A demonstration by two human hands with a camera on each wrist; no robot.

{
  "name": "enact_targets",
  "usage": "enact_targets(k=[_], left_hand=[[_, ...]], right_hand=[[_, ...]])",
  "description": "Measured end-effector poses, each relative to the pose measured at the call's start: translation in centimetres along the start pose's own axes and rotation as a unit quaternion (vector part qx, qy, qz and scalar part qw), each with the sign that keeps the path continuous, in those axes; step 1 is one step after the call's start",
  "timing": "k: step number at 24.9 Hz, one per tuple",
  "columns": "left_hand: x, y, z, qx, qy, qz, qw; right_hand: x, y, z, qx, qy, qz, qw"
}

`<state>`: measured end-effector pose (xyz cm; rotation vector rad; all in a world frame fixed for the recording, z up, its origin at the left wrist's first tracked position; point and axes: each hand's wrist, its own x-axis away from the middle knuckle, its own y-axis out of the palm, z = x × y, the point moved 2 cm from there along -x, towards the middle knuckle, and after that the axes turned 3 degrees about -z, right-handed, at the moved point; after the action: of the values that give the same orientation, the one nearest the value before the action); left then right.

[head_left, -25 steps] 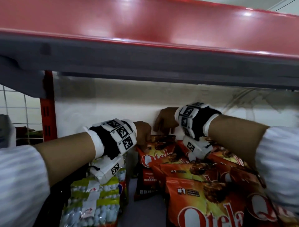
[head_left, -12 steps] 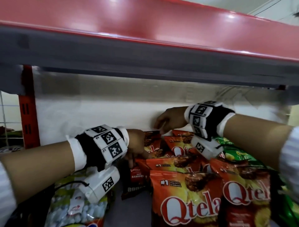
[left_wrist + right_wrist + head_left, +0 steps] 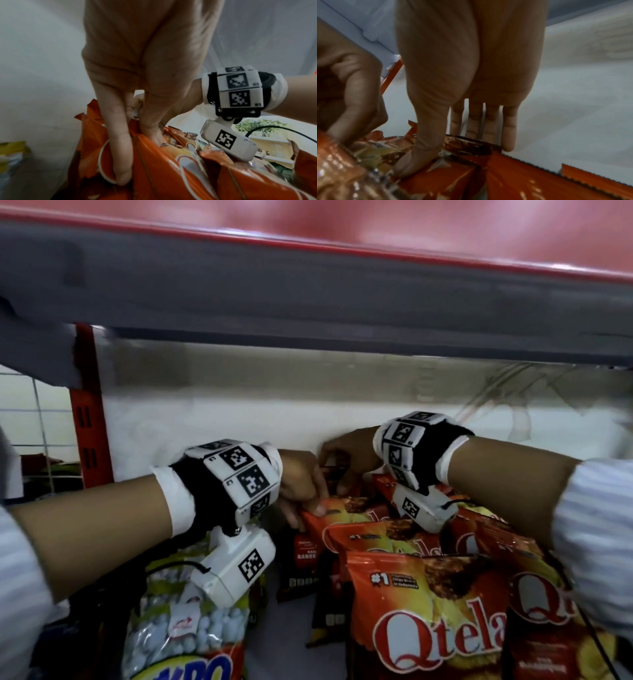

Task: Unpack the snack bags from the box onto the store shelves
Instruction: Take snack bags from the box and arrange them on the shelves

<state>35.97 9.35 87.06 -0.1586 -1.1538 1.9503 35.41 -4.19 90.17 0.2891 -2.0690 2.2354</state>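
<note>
Snack bags in red-orange Qtela wrappers (image 3: 424,621) stand in rows on the store shelf (image 3: 291,628), filling the head view from 3 o'clock round to 6 o'clock, their crimped tops reaching toward the white back panel (image 3: 239,412) at 12 o'clock; the left hand (image 3: 301,484), just left of centre, pinches the top seam of a rear bag (image 3: 154,162), thumb in front of the foil and the other fingers curled behind it, while the right hand (image 3: 346,450), at about 1 o'clock and close beside the left, grasps the top of the rearmost bag (image 3: 471,146) with its thumb pressed on the front and four fingers (image 3: 489,121) hanging straight down behind the serrated edge; at 7 o'clock a clear bag of small white candies with a yellow band (image 3: 185,621) sits next to the Qtela rows, and a red upright (image 3: 89,405) stands at 9 o'clock under the grey and red shelf above (image 3: 308,292)
</note>
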Motion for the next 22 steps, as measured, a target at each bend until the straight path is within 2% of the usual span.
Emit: enact_targets(k=[7, 11, 15, 19, 22], left_hand=[[0.7, -1.0, -0.9, -0.032, -0.019, 0.052, 0.998], [0.7, -0.6, -1.2, -0.028, -0.036, 0.087, 0.995], [0.5, -0.3, -1.2, -0.014, -0.046, 0.122, 0.991], [0.4, 0.2, -1.2, 0.000, -0.062, 0.107, 0.992], [1.2, -0.1, -1.0, -0.024, -0.093, 0.077, 0.992]], right_hand=[[0.8, -0.4, 0.9, -0.035, -0.013, 0.020, 0.999], [0.6, 0.1, 1.0, -0.011, 0.007, -0.016, 1.000], [0.3, -0.1, 1.1, -0.006, 0.004, 0.005, 1.000], [0.7, -0.6, 0.8, 0.006, 0.012, 0.003, 1.000], [2.7, -2.6, 0.3, -0.033, -0.003, 0.015, 0.999]])
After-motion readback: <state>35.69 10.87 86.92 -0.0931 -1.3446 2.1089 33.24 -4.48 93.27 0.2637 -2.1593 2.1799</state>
